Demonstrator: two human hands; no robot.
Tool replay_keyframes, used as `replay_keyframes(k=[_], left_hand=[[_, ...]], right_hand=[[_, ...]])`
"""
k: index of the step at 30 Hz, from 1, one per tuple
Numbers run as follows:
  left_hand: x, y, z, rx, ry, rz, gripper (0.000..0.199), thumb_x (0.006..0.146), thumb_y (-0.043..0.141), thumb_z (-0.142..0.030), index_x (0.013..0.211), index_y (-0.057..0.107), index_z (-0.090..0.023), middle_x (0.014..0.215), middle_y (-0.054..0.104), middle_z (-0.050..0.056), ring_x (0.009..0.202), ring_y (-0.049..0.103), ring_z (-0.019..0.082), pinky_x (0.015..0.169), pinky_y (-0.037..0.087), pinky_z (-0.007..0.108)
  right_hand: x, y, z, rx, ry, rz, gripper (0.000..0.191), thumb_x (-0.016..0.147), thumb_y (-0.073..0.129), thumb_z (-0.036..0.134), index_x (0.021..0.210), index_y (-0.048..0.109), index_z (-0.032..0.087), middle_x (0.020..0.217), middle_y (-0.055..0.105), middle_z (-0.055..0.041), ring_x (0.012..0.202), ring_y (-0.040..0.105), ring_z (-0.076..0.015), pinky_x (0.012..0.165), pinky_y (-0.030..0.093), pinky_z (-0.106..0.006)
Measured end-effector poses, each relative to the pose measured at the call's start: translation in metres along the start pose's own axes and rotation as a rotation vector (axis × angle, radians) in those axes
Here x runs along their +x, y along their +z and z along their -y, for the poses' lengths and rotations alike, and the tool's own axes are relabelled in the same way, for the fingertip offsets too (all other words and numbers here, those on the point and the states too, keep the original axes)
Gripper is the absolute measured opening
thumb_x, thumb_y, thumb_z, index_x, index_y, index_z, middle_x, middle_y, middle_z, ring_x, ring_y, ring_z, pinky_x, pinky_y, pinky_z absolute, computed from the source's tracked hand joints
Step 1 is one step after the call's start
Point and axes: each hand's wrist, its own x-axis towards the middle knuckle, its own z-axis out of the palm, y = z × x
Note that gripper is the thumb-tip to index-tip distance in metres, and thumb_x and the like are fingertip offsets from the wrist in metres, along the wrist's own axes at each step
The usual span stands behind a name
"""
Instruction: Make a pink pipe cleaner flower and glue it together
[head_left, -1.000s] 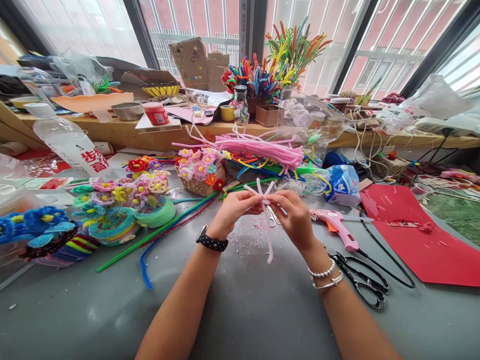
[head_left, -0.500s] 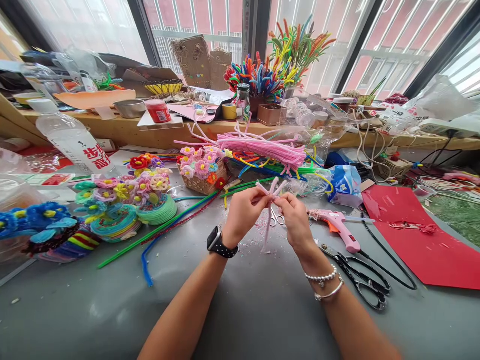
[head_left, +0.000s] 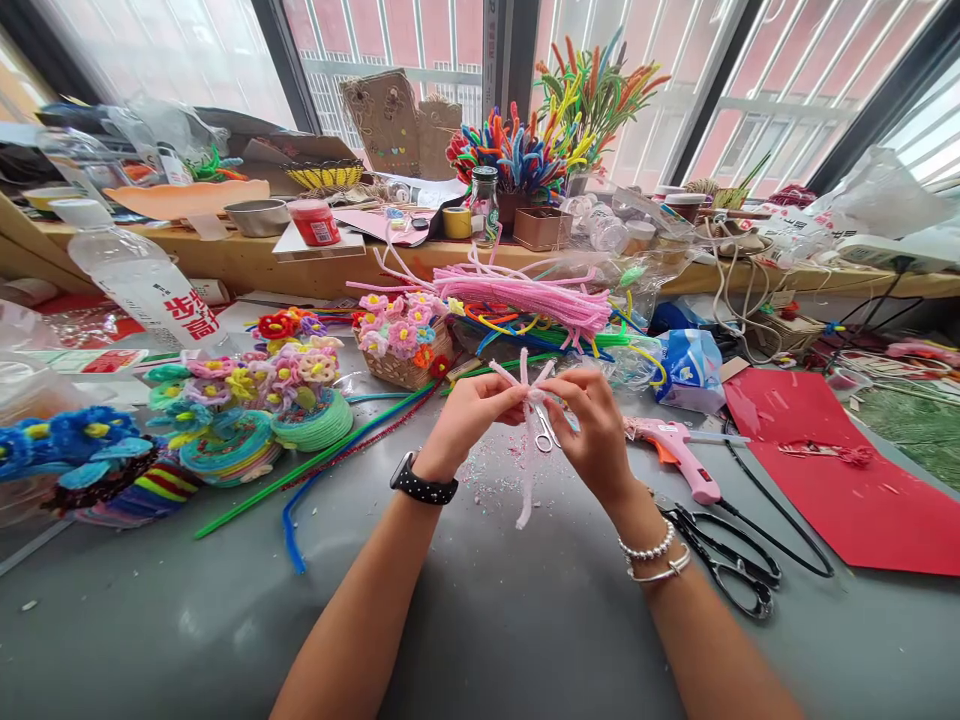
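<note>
Both forearms (head_left: 360,590) rise from the bottom edge of the frame and slant inward, so that the hands meet just right of the middle of the picture, raised over the grey table (head_left: 480,640).

The left hand (head_left: 474,420) comes in from the left with its back toward the camera and the wrist, wearing a black watch (head_left: 424,482), nearly in line with the forearm. Its thumb and forefinger are pinched together on the pink pipe cleaners (head_left: 526,485), right at the point where the strands join; the other fingers are curled behind and partly hidden.

The right hand (head_left: 594,430) leans in from the other side, knuckles up and fingers bent, with silver bracelets (head_left: 651,550) around the wrist. Its forefinger and thumb reach to the same joint, the thumb a little below the forefinger; whether they grip a strand or only press against it cannot be told.

The pipe cleaners stand between the two hands at the centre of the frame, short ends fanning upward and a longer piece hanging down. Small scissors (head_left: 545,440) lie behind them, and a pink glue gun (head_left: 686,462) rests right of centre, beyond the right hand.
</note>
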Motion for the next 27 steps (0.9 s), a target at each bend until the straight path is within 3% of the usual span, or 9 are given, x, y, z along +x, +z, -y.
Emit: replay_keyframes(k=[8,14,17,21,24,27], left_hand=[[0.0,-0.002,0.001,-0.032,-0.073,0.036,0.02,0.064,0.064,-0.03,0.059,0.057,-0.011,0.054,0.057,-0.001,0.051,0.053,0.007,0.057,0.045,0.022],[0.001,0.001,0.003,0.021,0.012,0.066,0.021,0.067,0.06,-0.031,0.061,0.056,-0.011,0.055,0.056,-0.001,0.052,0.052,0.007,0.057,0.045,0.022],[0.0,0.005,0.003,0.119,0.098,0.02,0.021,0.07,0.056,-0.032,0.062,0.056,-0.012,0.057,0.056,0.0,0.054,0.053,0.009,0.057,0.046,0.022],[-0.003,0.01,0.004,0.396,0.306,-0.104,0.019,0.075,0.049,-0.031,0.07,0.056,-0.014,0.067,0.06,0.004,0.064,0.056,0.013,0.063,0.046,0.025],[-0.005,0.012,0.007,0.717,0.508,-0.189,0.016,0.078,0.045,-0.028,0.075,0.057,-0.017,0.075,0.061,0.005,0.071,0.055,0.015,0.068,0.042,0.027],[-0.006,0.013,0.008,0.882,0.606,-0.184,0.016,0.079,0.044,-0.027,0.077,0.057,-0.018,0.076,0.061,0.005,0.071,0.054,0.015,0.068,0.04,0.026]], right_hand=[[-0.004,0.0,-0.002,-0.169,-0.164,-0.007,0.022,0.081,0.046,0.012,0.094,0.058,0.025,0.079,0.051,-0.0039,0.071,0.047,-0.0149,0.064,0.043,-0.028],[-0.006,0.002,-0.004,-0.216,-0.159,-0.038,0.013,0.081,0.048,0.019,0.087,0.058,0.023,0.078,0.053,-0.0044,0.072,0.047,-0.0166,0.066,0.041,-0.03],[-0.006,0.005,0.0,-0.219,-0.117,-0.053,0.008,0.08,0.048,0.02,0.081,0.056,0.021,0.075,0.052,-0.005,0.071,0.047,-0.0176,0.066,0.04,-0.032],[-0.004,0.01,0.008,-0.011,0.156,-0.039,0.009,0.078,0.048,0.023,0.072,0.052,0.018,0.07,0.049,-0.0038,0.069,0.045,-0.0168,0.063,0.039,-0.032],[0.001,0.011,0.012,0.368,0.553,0.009,0.014,0.073,0.051,0.029,0.066,0.05,0.017,0.064,0.047,-0.0007,0.059,0.043,-0.0127,0.055,0.038,-0.027],[0.005,0.007,0.011,0.854,0.962,0.139,0.017,0.068,0.053,0.031,0.061,0.049,0.017,0.055,0.042,0.0027,0.049,0.039,-0.0093,0.041,0.031,-0.022]])
